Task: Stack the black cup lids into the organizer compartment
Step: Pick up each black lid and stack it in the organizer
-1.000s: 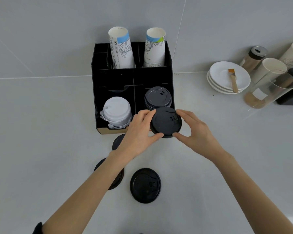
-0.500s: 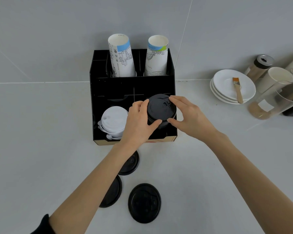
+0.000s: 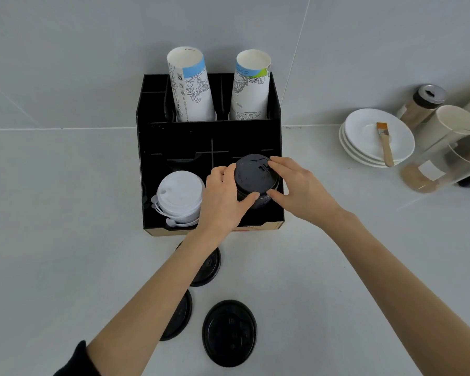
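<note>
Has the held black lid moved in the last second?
Yes. The lid went from in front of the organizer back over the black stack in its front right compartment, held by both hands.

No legible text anywhere. Left paper cup stack [image 3: 190, 85] at 11 o'clock in the organizer [image 3: 174, 137] carries small printed icons and line art; right paper cup stack [image 3: 251, 88] has a vertical line of print, too blurred to read.

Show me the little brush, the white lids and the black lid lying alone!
Wooden-handled brush [image 3: 385, 146], head view, handle.
Stack of white plastic lids [image 3: 180, 191], head view, top lid.
Flat black plastic lid [image 3: 229, 332], head view, centre.
</note>
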Tool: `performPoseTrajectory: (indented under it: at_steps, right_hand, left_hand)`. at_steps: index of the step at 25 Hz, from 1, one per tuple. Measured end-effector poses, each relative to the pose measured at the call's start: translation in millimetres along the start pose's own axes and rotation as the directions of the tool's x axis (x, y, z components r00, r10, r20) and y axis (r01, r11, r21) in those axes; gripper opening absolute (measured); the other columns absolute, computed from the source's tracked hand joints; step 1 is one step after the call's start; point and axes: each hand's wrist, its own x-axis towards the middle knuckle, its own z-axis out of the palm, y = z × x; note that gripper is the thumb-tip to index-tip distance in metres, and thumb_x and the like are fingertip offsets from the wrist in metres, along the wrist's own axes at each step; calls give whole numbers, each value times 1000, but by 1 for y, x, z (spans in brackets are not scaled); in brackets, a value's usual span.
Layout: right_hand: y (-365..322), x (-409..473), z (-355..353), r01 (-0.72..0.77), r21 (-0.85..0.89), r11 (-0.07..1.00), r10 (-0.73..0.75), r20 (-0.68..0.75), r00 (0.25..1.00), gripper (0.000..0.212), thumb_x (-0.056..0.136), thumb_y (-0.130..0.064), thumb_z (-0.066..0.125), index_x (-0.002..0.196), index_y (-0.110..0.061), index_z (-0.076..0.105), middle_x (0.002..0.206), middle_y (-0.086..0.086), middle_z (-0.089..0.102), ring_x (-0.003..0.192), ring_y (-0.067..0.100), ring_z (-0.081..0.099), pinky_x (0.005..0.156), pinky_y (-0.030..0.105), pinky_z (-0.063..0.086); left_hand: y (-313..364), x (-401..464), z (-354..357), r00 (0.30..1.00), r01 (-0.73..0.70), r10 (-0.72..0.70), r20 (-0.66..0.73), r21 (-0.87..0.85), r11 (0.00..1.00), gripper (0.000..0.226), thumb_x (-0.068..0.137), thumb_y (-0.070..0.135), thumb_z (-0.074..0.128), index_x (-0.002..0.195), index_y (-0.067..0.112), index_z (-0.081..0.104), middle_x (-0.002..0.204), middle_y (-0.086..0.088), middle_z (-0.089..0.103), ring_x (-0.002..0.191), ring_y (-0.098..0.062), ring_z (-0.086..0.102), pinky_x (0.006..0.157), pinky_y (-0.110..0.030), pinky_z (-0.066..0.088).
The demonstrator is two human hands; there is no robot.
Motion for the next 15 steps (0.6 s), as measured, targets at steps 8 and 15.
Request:
performPoseTrajectory:
  at_steps: [8, 15]
  right_hand:
    - [-8, -6, 0, -39, -1, 999, 39, -24, 999, 57, 85, -15, 56, 136, -10, 29, 149, 7, 28, 134, 24, 31, 110, 39, 32]
    - [-34, -26, 6, 60, 70, 996, -49, -150, 987, 49, 84, -10, 56, 130, -9, 39, 142, 11, 40, 131, 25, 37, 111, 41, 32]
  left_hand:
    - [-1, -6, -9, 998, -29, 27, 65, 40, 999, 68, 85, 29, 56, 139, 9, 19, 144, -13, 29, 129, -30, 33, 104, -42, 34]
    - [-12, -30, -31, 998, -32, 30, 49, 57, 998, 63, 88, 29, 52, 139, 11, 20, 148, -10, 29, 133, -27, 31, 107, -43, 30]
